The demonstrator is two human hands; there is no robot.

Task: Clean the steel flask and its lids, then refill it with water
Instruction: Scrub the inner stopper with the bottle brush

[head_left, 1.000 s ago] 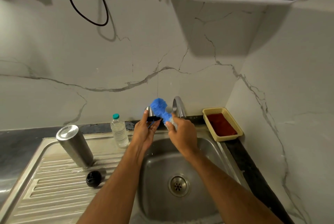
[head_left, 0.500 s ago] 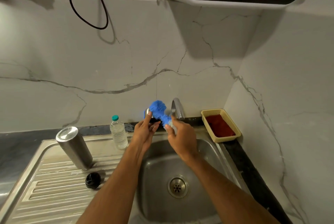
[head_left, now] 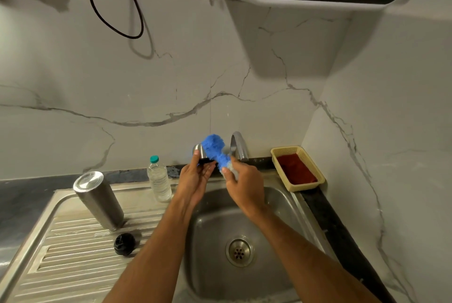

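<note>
Mid-scrub at frame centre: left hand (head_left: 195, 178) gripping the steel lid (head_left: 201, 154), right hand (head_left: 244, 186) clenched round a fluffy blue scrubber (head_left: 214, 149) against it. Flask (head_left: 99, 200), smooth brushed cylinder, standing mouth-down at left on the ribbed drainboard (head_left: 61, 261); ridged black inner lid (head_left: 124, 244) just below it. Probably washed already; rinsing and refilling yet to come.
</note>
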